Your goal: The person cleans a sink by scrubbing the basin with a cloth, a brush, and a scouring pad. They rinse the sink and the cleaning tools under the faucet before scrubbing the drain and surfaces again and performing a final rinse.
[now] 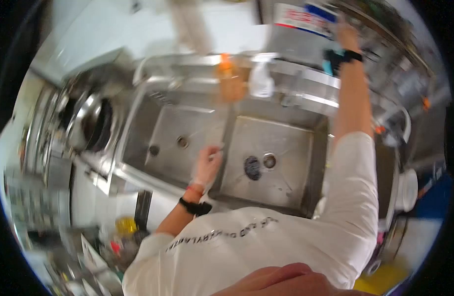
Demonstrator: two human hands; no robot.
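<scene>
My left hand (207, 165) hovers over the divider between two steel sink basins, its fingers curled in. Whether anything small is inside them I cannot make out. My right arm stretches far up and to the right. At its end my right hand (347, 35) is by a steel rack (385, 32), beside a white, red and blue printed panel (303, 19). Its fingers are smeared by motion. In the right basin (291, 130) a dark scouring pad or strainer (252, 168) lies next to the drain (269, 161).
Behind the basins stand an orange-topped bottle (229, 79) and a white spray bottle (261, 79). Large metal pots (91, 121) sit at the left. A white container (408, 190) is at the far right. A yellow item (126, 225) lies at the lower left.
</scene>
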